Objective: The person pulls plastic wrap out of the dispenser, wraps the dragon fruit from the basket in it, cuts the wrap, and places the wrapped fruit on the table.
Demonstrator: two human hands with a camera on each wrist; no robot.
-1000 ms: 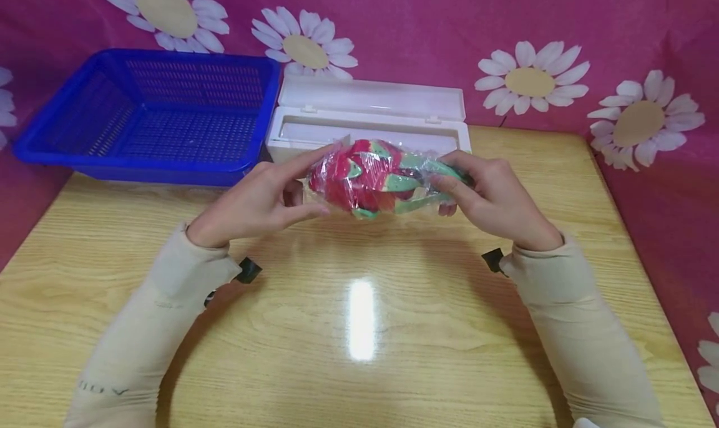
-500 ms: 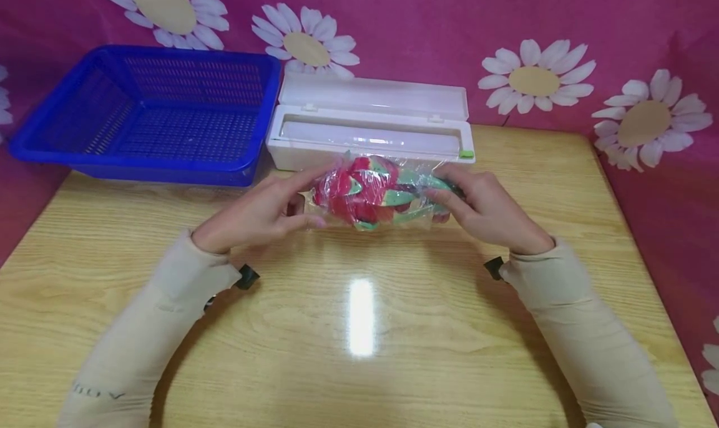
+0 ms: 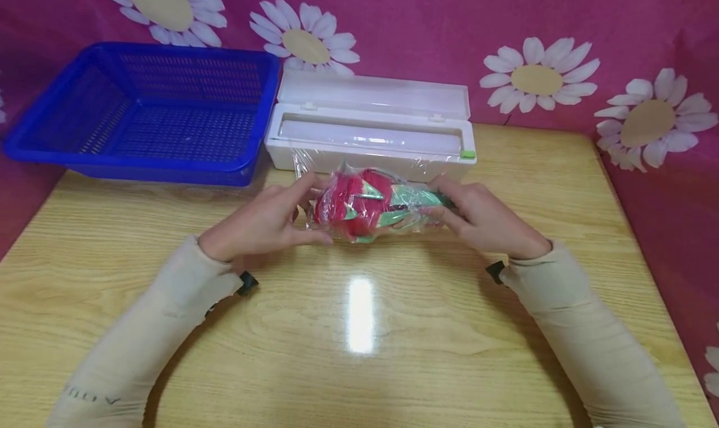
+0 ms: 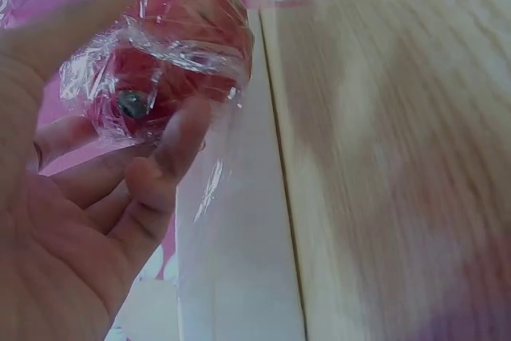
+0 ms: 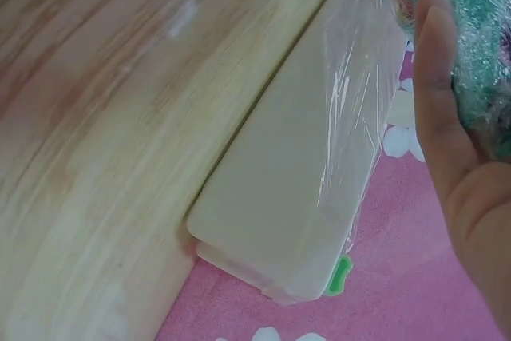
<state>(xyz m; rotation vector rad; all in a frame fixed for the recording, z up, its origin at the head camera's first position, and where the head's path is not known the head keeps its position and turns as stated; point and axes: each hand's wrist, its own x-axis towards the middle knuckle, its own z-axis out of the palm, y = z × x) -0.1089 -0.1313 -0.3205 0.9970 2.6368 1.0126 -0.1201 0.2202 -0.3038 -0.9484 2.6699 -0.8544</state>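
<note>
Wrapped fruit (image 3: 371, 204) lowered; both grips pinch it.

Left hand (image 3: 264, 222) and right hand (image 3: 485, 219) held a film-wrapped dragon fruit (image 3: 371, 204) by its ends, low over the wooden table (image 3: 359, 353). Film ran back to the open white dispenser (image 3: 371, 135) (lid up). Blue basket (image 3: 146, 113) stood left of it.

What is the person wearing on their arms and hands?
Both arms are covered in long, snug, cream-beige sleeves down to the wrists. The left sleeve has small grey lettering near the elbow, too small to read. A small black device sits at each wrist: one by the left hand, one by the right hand. The hands are bare, with no gloves or rings visible.
</note>
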